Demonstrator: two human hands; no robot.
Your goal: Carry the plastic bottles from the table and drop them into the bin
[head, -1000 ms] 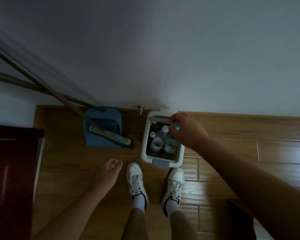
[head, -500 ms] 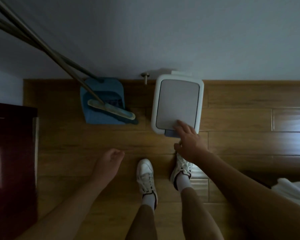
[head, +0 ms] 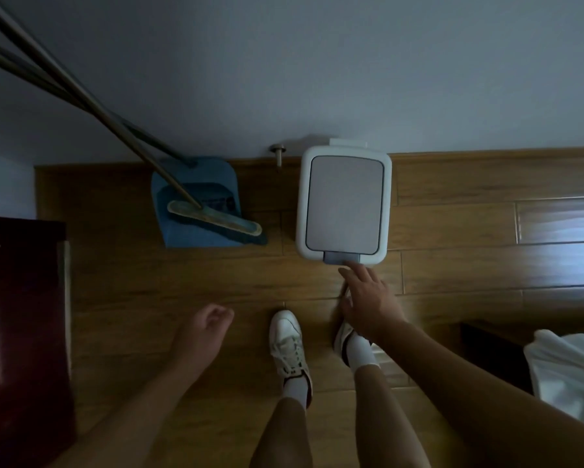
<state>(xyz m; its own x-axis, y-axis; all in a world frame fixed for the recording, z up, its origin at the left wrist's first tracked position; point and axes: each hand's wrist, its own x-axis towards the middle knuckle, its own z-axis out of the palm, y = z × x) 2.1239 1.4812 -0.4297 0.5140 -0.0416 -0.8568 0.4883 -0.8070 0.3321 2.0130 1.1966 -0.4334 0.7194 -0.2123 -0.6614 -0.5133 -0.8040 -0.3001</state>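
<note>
Nearest, over the white lace-up sneakers [head: 289, 346], the left hand [head: 206, 327] hangs loosely curled round nothing. The right hand [head: 368, 298], the nearer one to the work, stretches forward empty with fingers straight and spread, their tips at or just short of the grey press tab [head: 342, 257]. That tab fronts the white rectangular plastic bin [head: 302, 197], which lies straight ahead with its long axis running toward the wall; its flat grey lid [head: 344, 204] is down, so no plastic bottles show. A blue plastic dustpan [head: 189, 238] holding a long-handled broom [head: 216, 222] stands apart to the left, out of the way.
</note>
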